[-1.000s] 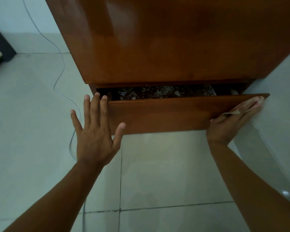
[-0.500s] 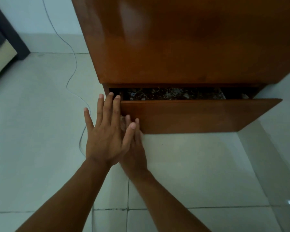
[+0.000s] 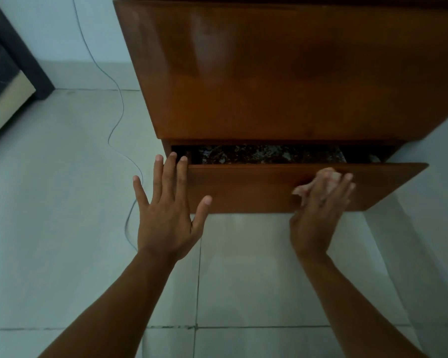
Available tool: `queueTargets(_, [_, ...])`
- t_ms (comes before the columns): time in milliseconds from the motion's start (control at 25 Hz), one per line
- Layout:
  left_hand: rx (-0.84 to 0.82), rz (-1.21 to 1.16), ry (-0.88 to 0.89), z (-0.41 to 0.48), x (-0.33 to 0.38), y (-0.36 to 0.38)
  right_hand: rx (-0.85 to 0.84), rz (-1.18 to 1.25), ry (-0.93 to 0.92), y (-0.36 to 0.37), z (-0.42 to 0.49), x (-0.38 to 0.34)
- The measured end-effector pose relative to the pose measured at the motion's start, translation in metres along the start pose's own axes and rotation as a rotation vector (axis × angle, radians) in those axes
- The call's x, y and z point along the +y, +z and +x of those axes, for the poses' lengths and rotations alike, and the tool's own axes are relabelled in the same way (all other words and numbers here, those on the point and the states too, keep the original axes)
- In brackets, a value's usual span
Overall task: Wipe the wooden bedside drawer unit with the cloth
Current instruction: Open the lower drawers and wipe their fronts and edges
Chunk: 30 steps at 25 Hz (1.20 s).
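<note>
One drawer [image 3: 243, 188] is ajar. Left hand [image 3: 166, 213] lies flat, fingers spread, on its front; right hand [image 3: 317, 213] presses one cloth [image 3: 323, 178] there.

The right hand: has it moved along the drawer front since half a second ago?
Yes. The right hand, pressing the cloth, has slid rightward along the drawer front, from its left end to past its middle.

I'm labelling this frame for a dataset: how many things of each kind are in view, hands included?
Hands: 2 (left hand, right hand)
Cloth: 1
Wooden drawer unit: 1
Cable: 1
Dark furniture piece: 1
Total: 6
</note>
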<state>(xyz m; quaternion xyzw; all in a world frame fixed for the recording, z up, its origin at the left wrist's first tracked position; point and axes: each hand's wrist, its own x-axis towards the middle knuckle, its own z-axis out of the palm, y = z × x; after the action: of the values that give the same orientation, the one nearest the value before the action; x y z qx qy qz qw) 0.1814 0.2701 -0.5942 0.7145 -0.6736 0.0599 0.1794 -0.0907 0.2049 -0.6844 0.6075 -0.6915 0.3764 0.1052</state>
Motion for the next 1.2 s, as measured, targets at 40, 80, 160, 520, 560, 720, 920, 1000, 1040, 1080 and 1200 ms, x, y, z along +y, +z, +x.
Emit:
queueTargets(40, [-0.008, 0.008, -0.010, 0.000, 0.003, -0.002, 0.048, 0.033, 0.098, -0.012, 0.017, 0.009])
queueTargets(80, [-0.024, 0.018, -0.019, 0.000, 0.005, -0.003, 0.110, 0.069, 0.200, -0.021, 0.035, 0.020])
queueTargets(160, [-0.053, 0.043, -0.035, 0.000, 0.008, -0.007, 0.198, 0.166, 0.371, -0.042, 0.069, 0.031])
queueTargets(520, [-0.153, 0.080, -0.041, -0.001, 0.028, -0.056, -0.243, 0.184, 0.282, -0.145, 0.092, -0.004])
queueTargets(560, [-0.131, 0.060, -0.035, -0.005, 0.032, -0.057, -0.378, 0.043, 0.167, -0.150, 0.085, -0.012])
queueTargets(720, [-0.184, 0.034, -0.177, -0.015, 0.046, -0.044, -0.762, -0.176, 0.003, -0.144, 0.048, -0.036])
queueTargets(920, [-0.234, 0.030, -0.250, -0.020, 0.051, -0.024, -0.792, -0.067, 0.116, -0.126, 0.036, -0.039])
queueTargets(1000, [-0.240, 0.011, -0.252, -0.021, 0.048, -0.018, -0.795, -0.060, 0.095, -0.124, 0.033, -0.035])
queueTargets(1040, [-0.250, 0.002, -0.251, -0.020, 0.046, -0.016, -0.794, -0.057, 0.091, -0.124, 0.032, -0.033])
queueTargets(1080, [-0.263, -0.001, -0.249, -0.019, 0.042, -0.014, -0.797, -0.058, 0.080, -0.124, 0.032, -0.033])
queueTargets(1200, [-0.299, 0.000, -0.244, -0.014, 0.033, -0.012, -0.819, -0.081, 0.037, -0.123, 0.033, -0.031])
